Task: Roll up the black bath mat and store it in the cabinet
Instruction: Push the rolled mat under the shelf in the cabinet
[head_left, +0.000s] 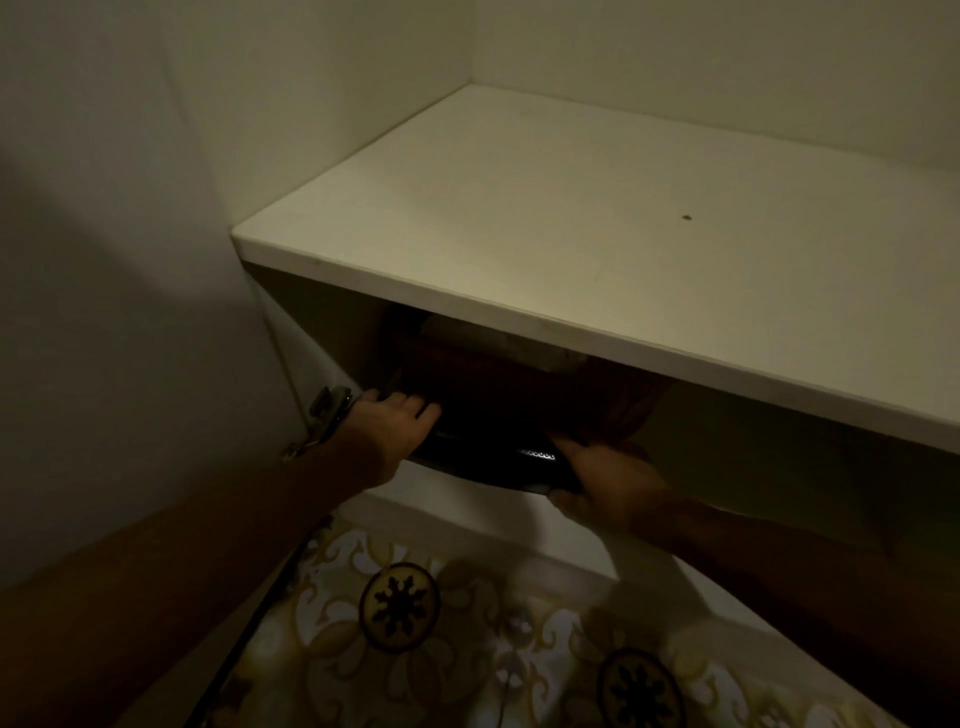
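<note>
The rolled black bath mat (488, 460) lies across the front of the lower cabinet compartment, under the white shelf (597, 244). My left hand (387, 428) presses on the roll's left end, fingers laid over it. My right hand (605, 480) grips the right end, thumb under the roll. The roll's front edge hangs slightly past the compartment floor. Most of the mat is lost in dark shadow.
Dark reddish folded fabric (519, 387) and a pale flat item (498, 340) sit deeper in the same compartment. The open cabinet door (130, 260) stands at the left with a metal hinge (324, 415). Patterned floor tiles (415, 623) lie below.
</note>
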